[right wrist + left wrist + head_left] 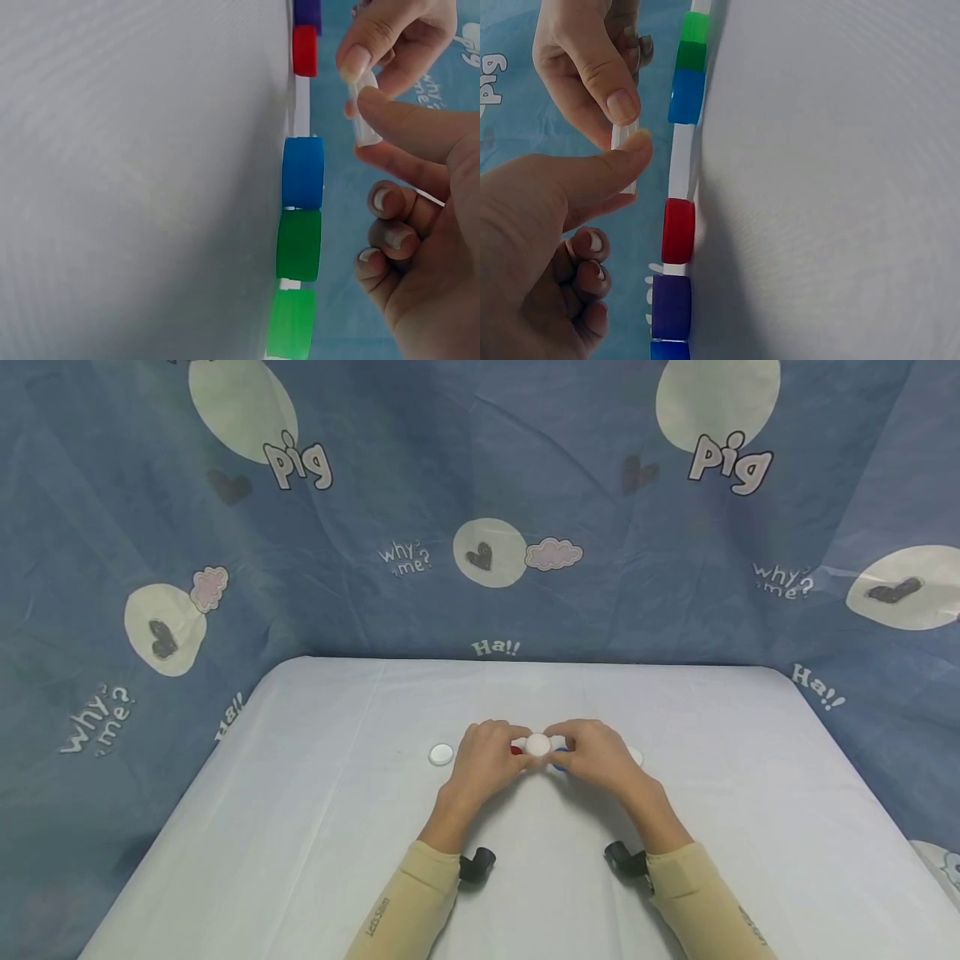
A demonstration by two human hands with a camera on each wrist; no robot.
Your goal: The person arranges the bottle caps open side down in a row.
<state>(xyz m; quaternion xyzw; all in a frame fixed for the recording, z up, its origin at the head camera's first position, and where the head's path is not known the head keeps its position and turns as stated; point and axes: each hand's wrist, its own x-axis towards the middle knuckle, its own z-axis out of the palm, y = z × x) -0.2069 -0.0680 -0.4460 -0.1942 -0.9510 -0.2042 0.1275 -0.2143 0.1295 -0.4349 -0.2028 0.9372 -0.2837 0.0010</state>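
A small, round, whitish disc (537,744), like a cap, is held up between my two hands above the white table. My left hand (486,758) pinches its left side between thumb and index finger; my right hand (596,757) pinches the opposite side the same way. In the left wrist view the disc (628,180) shows edge-on and looks translucent, partly hidden by the thumbs. Beyond it, a red piece (679,231) and a blue piece (686,96) stand on the table with a gap between them. The other fingers of my left hand are curled loosely.
The coloured pieces form a row: a purple one (671,307) beside the red, a dark green one (298,244) and a light green one (291,324) beyond the blue. A white round piece (441,754) lies left of my left hand. Patterned blue cloth (360,602) hangs behind the table.
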